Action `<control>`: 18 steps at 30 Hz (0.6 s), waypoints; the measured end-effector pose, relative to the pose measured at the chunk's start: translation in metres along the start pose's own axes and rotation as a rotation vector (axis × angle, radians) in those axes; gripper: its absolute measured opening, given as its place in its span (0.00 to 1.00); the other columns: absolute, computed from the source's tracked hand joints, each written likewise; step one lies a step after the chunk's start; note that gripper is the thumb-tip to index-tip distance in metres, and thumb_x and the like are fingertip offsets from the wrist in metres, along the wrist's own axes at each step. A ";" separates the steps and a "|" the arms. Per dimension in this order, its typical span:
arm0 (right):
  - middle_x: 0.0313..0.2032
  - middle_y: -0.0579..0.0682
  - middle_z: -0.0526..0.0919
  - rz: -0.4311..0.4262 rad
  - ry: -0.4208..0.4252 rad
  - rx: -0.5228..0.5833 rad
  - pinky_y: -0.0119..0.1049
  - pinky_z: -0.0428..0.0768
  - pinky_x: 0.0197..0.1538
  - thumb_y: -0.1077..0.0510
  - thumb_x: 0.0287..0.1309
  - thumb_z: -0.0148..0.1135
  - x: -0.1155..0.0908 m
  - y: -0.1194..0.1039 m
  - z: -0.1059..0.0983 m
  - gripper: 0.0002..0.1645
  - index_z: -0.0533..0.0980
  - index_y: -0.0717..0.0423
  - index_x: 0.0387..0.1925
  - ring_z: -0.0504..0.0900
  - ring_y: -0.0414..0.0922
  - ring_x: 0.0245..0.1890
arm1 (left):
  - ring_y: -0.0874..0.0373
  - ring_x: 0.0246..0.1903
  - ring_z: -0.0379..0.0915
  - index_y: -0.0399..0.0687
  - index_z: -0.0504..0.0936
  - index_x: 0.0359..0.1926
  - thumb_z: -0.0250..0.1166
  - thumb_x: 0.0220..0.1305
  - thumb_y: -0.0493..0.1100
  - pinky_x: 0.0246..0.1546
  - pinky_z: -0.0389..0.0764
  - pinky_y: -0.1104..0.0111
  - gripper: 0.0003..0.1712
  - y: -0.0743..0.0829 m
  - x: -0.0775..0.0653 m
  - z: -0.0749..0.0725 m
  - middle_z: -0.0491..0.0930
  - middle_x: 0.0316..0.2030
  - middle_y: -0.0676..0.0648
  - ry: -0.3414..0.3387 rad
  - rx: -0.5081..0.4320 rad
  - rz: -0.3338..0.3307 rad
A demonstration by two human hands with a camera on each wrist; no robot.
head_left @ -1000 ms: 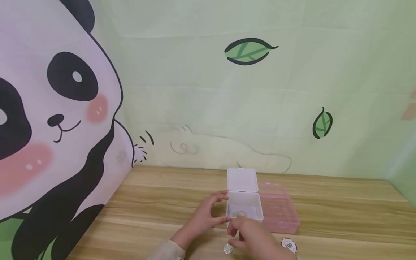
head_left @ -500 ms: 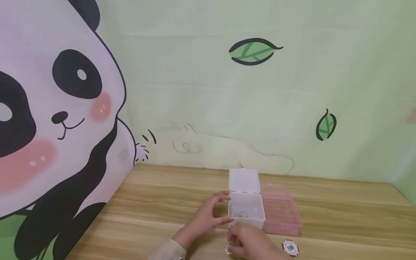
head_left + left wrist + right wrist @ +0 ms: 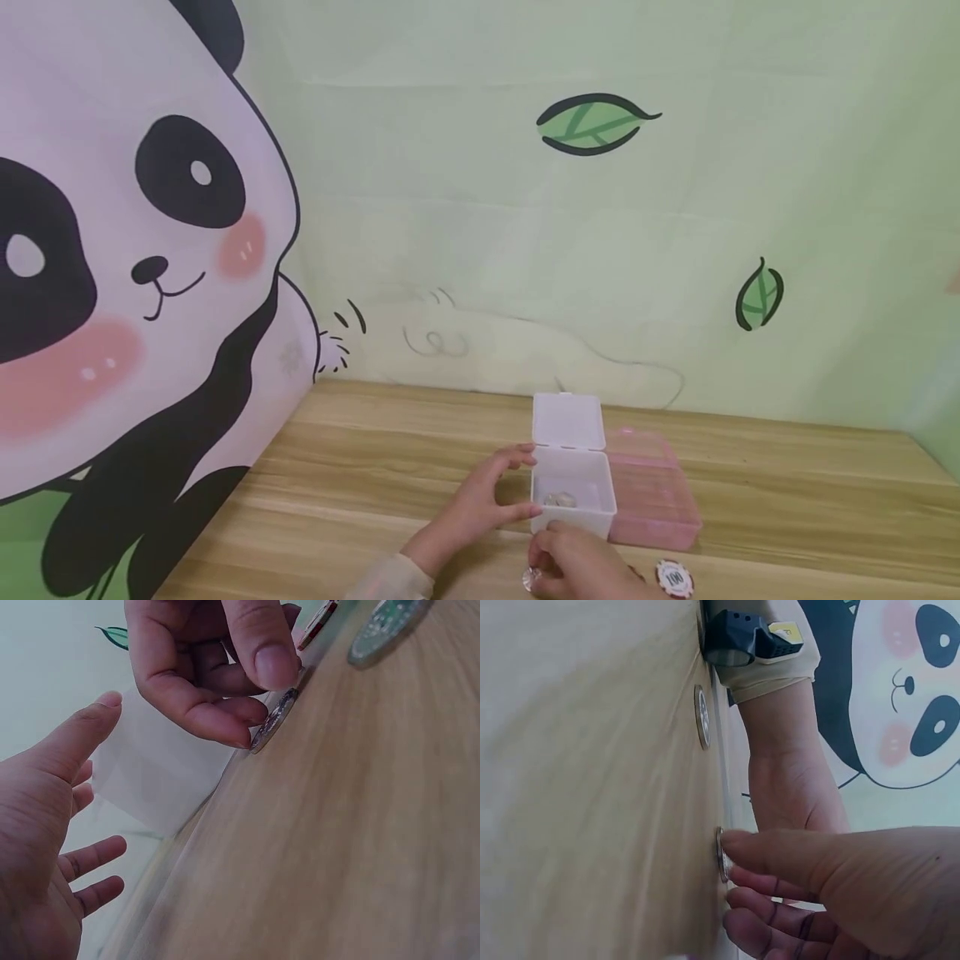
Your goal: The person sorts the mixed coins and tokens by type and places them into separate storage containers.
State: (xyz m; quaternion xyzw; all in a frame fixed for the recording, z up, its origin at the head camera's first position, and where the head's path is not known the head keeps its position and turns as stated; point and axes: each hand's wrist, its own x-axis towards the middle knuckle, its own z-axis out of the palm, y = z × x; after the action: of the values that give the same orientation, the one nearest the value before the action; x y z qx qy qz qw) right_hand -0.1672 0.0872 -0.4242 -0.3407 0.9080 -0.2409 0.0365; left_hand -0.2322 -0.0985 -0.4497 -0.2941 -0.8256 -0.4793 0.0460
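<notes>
My right hand [image 3: 581, 560] is at a silver coin [image 3: 531, 577] lying on the table in front of the white box [image 3: 573, 523]. In the left wrist view, its thumb and a fingertip pinch the edges of that coin [image 3: 274, 721]. My left hand [image 3: 480, 504] is spread at the box's left side, fingertips near the back corner and thumb at the front corner. Its fingers look loosely straight in the left wrist view. The box's lid [image 3: 568, 421] is raised, and several shiny coins [image 3: 560, 499] lie inside.
A translucent pink case [image 3: 652, 500] stands right of the box. A poker chip marked 100 [image 3: 674, 578] lies at the front right, another partly hidden by my right hand. A second coin [image 3: 702, 717] lies on the wooden table [image 3: 405, 425]. Behind is a panda-print backdrop [image 3: 450, 167].
The right hand has moved slightly down from the box's front edge onto the coin on the table. The left hand has stayed at the box, and the view has shifted a little.
</notes>
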 end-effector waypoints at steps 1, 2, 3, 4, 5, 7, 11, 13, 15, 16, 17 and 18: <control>0.28 0.36 0.73 -0.003 0.005 -0.005 0.24 0.71 0.32 0.55 0.49 0.70 -0.001 0.001 0.000 0.06 0.78 0.48 0.28 0.69 0.28 0.27 | 0.50 0.60 0.70 0.52 0.73 0.56 0.72 0.54 0.52 0.64 0.70 0.54 0.30 0.000 0.000 0.000 0.68 0.67 0.54 0.000 0.002 0.002; 0.28 0.36 0.73 -0.005 0.008 -0.007 0.24 0.71 0.32 0.55 0.49 0.70 -0.001 0.002 0.001 0.06 0.78 0.48 0.28 0.69 0.28 0.27 | 0.50 0.60 0.70 0.52 0.73 0.56 0.72 0.54 0.51 0.64 0.70 0.54 0.30 0.000 0.001 0.001 0.68 0.67 0.53 -0.001 0.001 0.003; 0.28 0.36 0.73 -0.009 0.010 -0.010 0.24 0.71 0.31 0.55 0.49 0.70 -0.001 0.003 0.001 0.06 0.78 0.48 0.28 0.69 0.28 0.27 | 0.50 0.60 0.70 0.51 0.73 0.56 0.71 0.54 0.52 0.64 0.70 0.54 0.30 0.001 0.001 0.001 0.68 0.67 0.53 -0.002 0.002 0.005; 0.28 0.37 0.73 -0.012 0.011 -0.010 0.24 0.71 0.31 0.56 0.49 0.70 -0.002 0.004 0.001 0.06 0.78 0.48 0.28 0.69 0.28 0.27 | 0.50 0.60 0.70 0.51 0.73 0.56 0.71 0.54 0.51 0.64 0.70 0.54 0.30 0.001 0.001 0.001 0.68 0.67 0.53 -0.003 0.000 0.005; 0.28 0.37 0.73 -0.015 0.011 -0.010 0.24 0.71 0.31 0.56 0.49 0.70 -0.002 0.004 0.001 0.06 0.78 0.48 0.28 0.69 0.28 0.27 | 0.50 0.60 0.70 0.51 0.73 0.56 0.71 0.54 0.51 0.64 0.70 0.54 0.30 0.001 0.002 0.001 0.68 0.67 0.53 -0.005 -0.002 0.004; 0.28 0.37 0.73 -0.020 0.009 -0.011 0.24 0.71 0.31 0.56 0.49 0.70 -0.002 0.005 0.002 0.06 0.78 0.48 0.28 0.69 0.28 0.27 | 0.50 0.60 0.70 0.50 0.73 0.56 0.71 0.54 0.51 0.64 0.70 0.54 0.30 0.002 0.002 0.001 0.68 0.67 0.52 -0.006 -0.004 0.005; 0.28 0.37 0.72 -0.013 0.000 -0.027 0.24 0.70 0.31 0.57 0.49 0.69 -0.001 0.004 0.002 0.06 0.78 0.49 0.28 0.67 0.28 0.27 | 0.50 0.60 0.70 0.50 0.73 0.56 0.71 0.54 0.50 0.64 0.70 0.54 0.29 0.003 0.002 0.001 0.68 0.67 0.52 -0.004 -0.006 0.009; 0.28 0.38 0.71 -0.012 -0.004 -0.038 0.24 0.70 0.30 0.57 0.49 0.69 -0.001 0.004 0.002 0.06 0.78 0.50 0.29 0.65 0.28 0.26 | 0.50 0.60 0.70 0.50 0.73 0.56 0.71 0.54 0.51 0.64 0.70 0.53 0.29 0.003 0.001 0.000 0.68 0.67 0.52 -0.004 -0.006 0.010; 0.28 0.39 0.70 -0.008 -0.007 -0.046 0.24 0.69 0.30 0.57 0.49 0.69 -0.001 0.003 0.002 0.07 0.77 0.51 0.29 0.65 0.28 0.26 | 0.50 0.60 0.70 0.50 0.73 0.56 0.71 0.54 0.51 0.64 0.69 0.53 0.30 0.002 0.001 0.000 0.68 0.67 0.52 -0.004 -0.006 0.010; 0.28 0.39 0.70 -0.003 -0.008 -0.050 0.24 0.69 0.29 0.57 0.49 0.69 -0.001 0.003 0.002 0.07 0.77 0.51 0.29 0.64 0.28 0.26 | 0.50 0.60 0.70 0.50 0.73 0.56 0.71 0.54 0.52 0.64 0.69 0.52 0.30 0.002 0.001 0.000 0.68 0.67 0.52 -0.004 -0.009 0.008; 0.28 0.39 0.70 0.001 -0.009 -0.053 0.24 0.69 0.29 0.57 0.49 0.69 -0.001 0.002 0.002 0.07 0.77 0.51 0.29 0.64 0.28 0.25 | 0.50 0.60 0.70 0.50 0.73 0.56 0.71 0.54 0.52 0.64 0.69 0.52 0.30 0.002 0.000 0.000 0.68 0.67 0.52 -0.004 -0.011 0.005; 0.28 0.39 0.69 0.006 -0.010 -0.055 0.24 0.69 0.29 0.56 0.49 0.69 0.000 0.001 0.003 0.08 0.77 0.51 0.29 0.64 0.28 0.25 | 0.49 0.60 0.70 0.50 0.73 0.56 0.71 0.54 0.52 0.64 0.69 0.51 0.30 0.001 0.000 0.000 0.68 0.68 0.52 -0.004 -0.013 0.003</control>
State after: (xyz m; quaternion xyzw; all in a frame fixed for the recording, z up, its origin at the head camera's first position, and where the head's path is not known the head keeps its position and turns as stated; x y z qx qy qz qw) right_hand -0.1671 0.0874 -0.4273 -0.3402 0.9152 -0.2139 0.0322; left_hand -0.2316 -0.0979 -0.4485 -0.2966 -0.8221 -0.4840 0.0430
